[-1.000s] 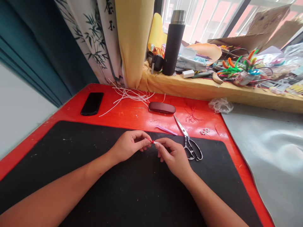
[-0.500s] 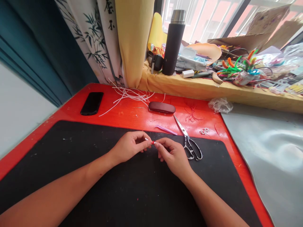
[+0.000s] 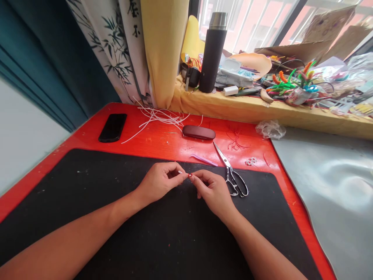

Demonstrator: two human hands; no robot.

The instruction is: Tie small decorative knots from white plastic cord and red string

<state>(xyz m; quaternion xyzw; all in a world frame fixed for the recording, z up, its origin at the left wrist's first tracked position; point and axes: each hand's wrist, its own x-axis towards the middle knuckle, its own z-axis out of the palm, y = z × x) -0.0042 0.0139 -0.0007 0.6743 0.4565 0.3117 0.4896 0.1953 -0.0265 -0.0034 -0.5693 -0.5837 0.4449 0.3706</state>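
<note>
Over the black mat (image 3: pixel 175 241), my left hand (image 3: pixel 161 181) pinches a thin white strip (image 3: pixel 180 172) whose end pokes out above the thumb. A small red piece of thread (image 3: pixel 190 175) shows between the fingertips of both hands. My right hand (image 3: pixel 212 190) has thumb and forefinger closed on that red thread. The fingertips of the two hands nearly touch. Silver scissors (image 3: pixel 230 171) lie just right of my right hand, blades pointing away. A purple tool (image 3: pixel 204 160) rests at the mat's far edge. How the thread sits on the strip is too small to tell.
On the red table (image 3: pixel 163 144) lie a black phone (image 3: pixel 112 127), white strips (image 3: pixel 157 116), a maroon case (image 3: pixel 199 132), red threads (image 3: pixel 236 140) and a plastic bag (image 3: pixel 271 129). A black thermos (image 3: pixel 213 54) stands on the cluttered sill. A grey sheet (image 3: pixel 335 175) covers the right side.
Both hands stay nearly in place, with small finger movements. More red thread now shows at my right fingertips, and less of the white piece there.
</note>
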